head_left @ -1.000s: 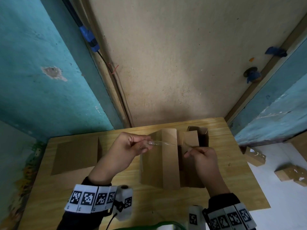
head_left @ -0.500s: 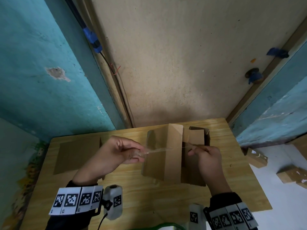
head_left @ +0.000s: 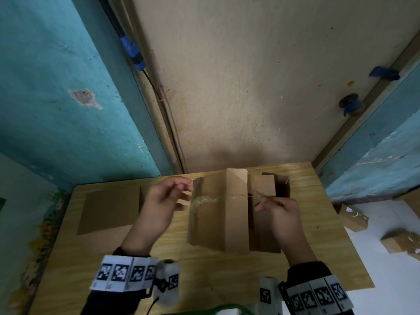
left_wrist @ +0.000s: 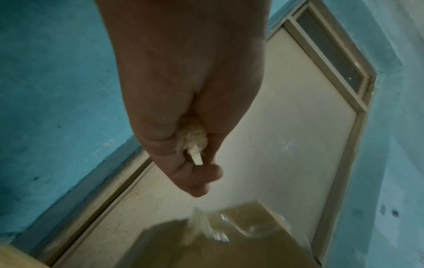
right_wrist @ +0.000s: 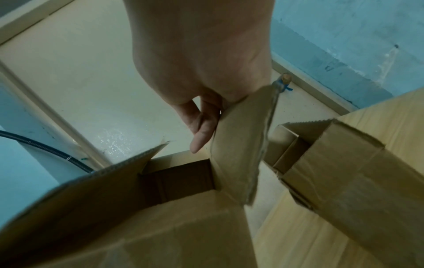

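Note:
An open cardboard box (head_left: 218,214) stands on the wooden table (head_left: 318,223), its flaps raised. A thin strand of clear tape (head_left: 227,197) runs across it, crumpled at its left end. My left hand (head_left: 185,194) is just left of the box. In the left wrist view the left hand (left_wrist: 204,174) grips a pale wad of tape (left_wrist: 192,139) in its curled fingers, and more tape (left_wrist: 201,226) hangs below over the box. My right hand (head_left: 259,204) pinches at the strand's right end. In the right wrist view the right hand (right_wrist: 206,130) pinches a box flap (right_wrist: 238,145) edged with tape.
A flat cardboard sheet (head_left: 109,210) lies on the table's left part. A smaller open box (head_left: 281,185) stands behind the right flap. Several small taped boxes (head_left: 354,217) lie on the floor to the right. A door (head_left: 250,76) and teal walls close in behind.
The box's left flaps have swung up and the box has turned a little. The taut strand between my hands now ends in a crumpled clump by my left fingers.

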Demonstrator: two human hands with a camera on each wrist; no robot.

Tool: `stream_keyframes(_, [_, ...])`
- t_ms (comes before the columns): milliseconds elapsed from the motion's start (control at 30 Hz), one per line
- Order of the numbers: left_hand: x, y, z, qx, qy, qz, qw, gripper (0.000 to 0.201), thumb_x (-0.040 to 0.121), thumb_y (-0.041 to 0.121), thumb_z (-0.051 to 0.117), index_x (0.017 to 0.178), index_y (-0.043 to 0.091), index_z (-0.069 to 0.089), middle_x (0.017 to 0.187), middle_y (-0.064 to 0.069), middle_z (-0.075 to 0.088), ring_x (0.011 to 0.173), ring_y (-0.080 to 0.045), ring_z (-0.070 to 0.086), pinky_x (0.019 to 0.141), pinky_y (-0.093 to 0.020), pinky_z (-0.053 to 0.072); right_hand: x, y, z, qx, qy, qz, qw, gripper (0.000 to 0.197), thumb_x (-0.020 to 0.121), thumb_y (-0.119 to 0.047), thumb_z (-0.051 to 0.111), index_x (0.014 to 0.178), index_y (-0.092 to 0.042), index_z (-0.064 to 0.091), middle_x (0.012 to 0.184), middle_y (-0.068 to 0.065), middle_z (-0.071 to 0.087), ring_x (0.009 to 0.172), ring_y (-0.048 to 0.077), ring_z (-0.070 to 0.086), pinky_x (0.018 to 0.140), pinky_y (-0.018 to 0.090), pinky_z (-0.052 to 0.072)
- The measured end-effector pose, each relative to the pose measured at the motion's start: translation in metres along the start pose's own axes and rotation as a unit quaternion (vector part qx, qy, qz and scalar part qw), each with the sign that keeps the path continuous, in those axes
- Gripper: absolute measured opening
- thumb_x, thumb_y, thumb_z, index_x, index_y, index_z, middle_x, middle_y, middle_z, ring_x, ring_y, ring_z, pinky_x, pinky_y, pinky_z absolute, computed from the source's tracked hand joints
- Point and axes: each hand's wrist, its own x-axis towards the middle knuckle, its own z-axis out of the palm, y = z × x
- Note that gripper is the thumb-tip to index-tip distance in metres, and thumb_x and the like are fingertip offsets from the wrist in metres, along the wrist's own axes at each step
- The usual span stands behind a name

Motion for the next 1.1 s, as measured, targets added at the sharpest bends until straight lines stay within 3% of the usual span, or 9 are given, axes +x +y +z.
stream_keyframes(133, [-0.003, -0.002, 0.025, 0.13, -0.09, 0.003, 0.987, 0.023, 0.093, 0.032, 0.071, 0.116, 0.03, 0.069, 0.112, 0.014, 0.069, 0.102, 0.007, 0.062, 0.079, -0.008, 0.048, -0.004, 0.003, 0.012, -0.015, -0.007, -0.006, 1.0, 0.033, 0.102, -0.015, 0.06, 0.072, -0.012, 0.073, 0.103, 0.003, 0.072, 0.104, 0.017, 0.06, 0.085, 0.036, 0.038])
stream_keyframes(333, [-0.005, -0.006, 0.027, 0.133, -0.134, 0.006, 0.982, 0.02, 0.093, 0.034, 0.071, 0.089, 0.015, 0.068, 0.073, -0.002, 0.063, 0.066, -0.01, 0.058, 0.063, -0.026, 0.048, -0.008, 0.004, 0.011, -0.026, 0.0, -0.004, 1.0, 0.028, 0.102, -0.016, 0.06, 0.078, -0.012, 0.074, 0.1, 0.0, 0.071, 0.098, 0.012, 0.059, 0.076, 0.031, 0.039])
stream_keyframes(433, [-0.009, 0.005, 0.031, 0.078, -0.092, 0.037, 0.992, 0.046, 0.096, 0.03, 0.067, 0.068, -0.002, 0.052, 0.061, -0.007, 0.042, 0.056, -0.013, 0.042, 0.056, -0.02, 0.039, -0.012, 0.003, 0.012, -0.053, -0.011, -0.012, 0.998, 0.019, 0.098, -0.015, 0.067, 0.08, -0.017, 0.075, 0.092, -0.001, 0.073, 0.093, 0.015, 0.065, 0.079, 0.036, 0.05])
stream_keyframes(533, [-0.01, 0.012, 0.04, 0.074, -0.068, 0.089, 0.991, 0.048, 0.097, 0.014, 0.066, 0.06, 0.004, 0.037, 0.061, -0.001, 0.038, 0.055, -0.01, 0.038, 0.055, -0.018, 0.038, -0.018, 0.001, 0.016, -0.091, -0.031, -0.043, 0.994, 0.018, 0.095, -0.018, 0.072, 0.078, -0.021, 0.077, 0.078, -0.004, 0.076, 0.078, 0.005, 0.069, 0.069, 0.025, 0.05])
stream_keyframes(667, [-0.008, 0.014, 0.049, 0.129, -0.049, 0.175, 0.975, 0.032, 0.083, -0.014, 0.06, 0.072, 0.013, 0.046, 0.098, 0.003, 0.065, 0.1, -0.012, 0.066, 0.083, -0.027, 0.056, -0.024, 0.001, 0.02, -0.087, -0.048, -0.069, 0.993, 0.01, 0.092, -0.023, 0.078, 0.083, -0.022, 0.082, 0.077, -0.011, 0.078, 0.077, -0.003, 0.071, 0.067, 0.019, 0.052])
stream_keyframes(800, [-0.01, 0.025, 0.057, 0.122, -0.109, 0.172, 0.971, 0.035, 0.095, -0.011, 0.047, 0.111, 0.019, 0.051, 0.122, 0.007, 0.069, 0.125, -0.005, 0.062, 0.105, -0.028, 0.051, -0.022, 0.008, 0.017, -0.102, -0.05, -0.096, 0.989, 0.006, 0.087, -0.018, 0.082, 0.087, -0.024, 0.083, 0.082, -0.015, 0.079, 0.082, -0.004, 0.072, 0.076, 0.024, 0.058])
stream_keyframes(900, [-0.013, 0.032, 0.065, 0.147, -0.156, 0.189, 0.958, 0.024, 0.097, 0.012, 0.041, 0.098, 0.026, 0.062, 0.106, 0.005, 0.074, 0.108, -0.009, 0.07, 0.091, -0.029, 0.057, -0.02, 0.01, 0.016, -0.102, -0.062, -0.127, 0.985, 0.007, 0.087, -0.017, 0.083, 0.089, -0.024, 0.084, 0.083, -0.015, 0.079, 0.082, -0.002, 0.073, 0.078, 0.026, 0.06])
stream_keyframes(1033, [-0.018, 0.035, 0.077, 0.19, -0.14, 0.199, 0.951, 0.038, 0.096, -0.003, 0.045, 0.069, 0.017, 0.063, 0.069, 0.005, 0.064, 0.068, -0.01, 0.064, 0.066, -0.014, 0.048, -0.021, 0.011, 0.018, -0.104, -0.075, -0.176, 0.976, 0.013, 0.088, -0.01, 0.08, 0.087, -0.022, 0.085, 0.083, -0.016, 0.08, 0.084, -0.002, 0.074, 0.08, 0.024, 0.06])
stream_keyframes(1100, [-0.019, 0.035, 0.081, 0.202, -0.115, 0.213, 0.949, 0.038, 0.094, 0.002, 0.048, 0.063, 0.02, 0.058, 0.06, 0.006, 0.055, 0.06, -0.012, 0.055, 0.057, -0.019, 0.041, -0.021, 0.01, 0.019, -0.095, -0.076, -0.18, 0.976, 0.017, 0.089, -0.007, 0.078, 0.088, -0.022, 0.085, 0.084, -0.016, 0.08, 0.084, -0.002, 0.075, 0.078, 0.021, 0.06])
